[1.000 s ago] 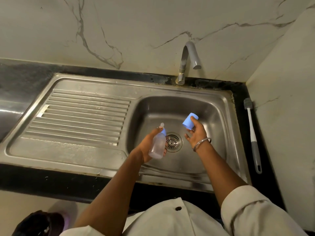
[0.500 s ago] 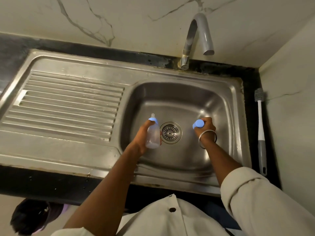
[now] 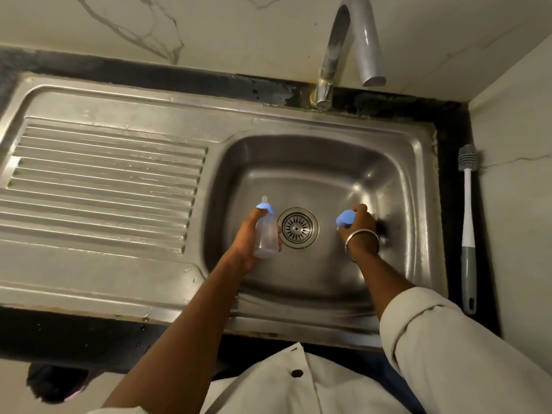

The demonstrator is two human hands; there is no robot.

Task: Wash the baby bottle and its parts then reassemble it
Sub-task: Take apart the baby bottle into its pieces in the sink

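My left hand [image 3: 249, 234] grips a clear baby bottle [image 3: 265, 234] with a blue collar and a clear nipple on top, held upright over the sink basin [image 3: 313, 162] just left of the drain [image 3: 297, 228]. My right hand [image 3: 363, 224] holds the blue cap [image 3: 345, 219] low in the basin, right of the drain, fingers curled over it. I cannot tell whether the cap touches the basin floor. A metal bangle sits on my right wrist.
A curved tap [image 3: 352, 46] stands behind the basin. A ribbed draining board [image 3: 101, 180] lies to the left. A white and grey bottle brush [image 3: 467, 228] lies on the dark counter at the right, along the wall.
My right hand has lowered the blue cap from above the basin down to its floor level, right of the drain. The view has moved closer to the sink. The bottle stays in my left hand.
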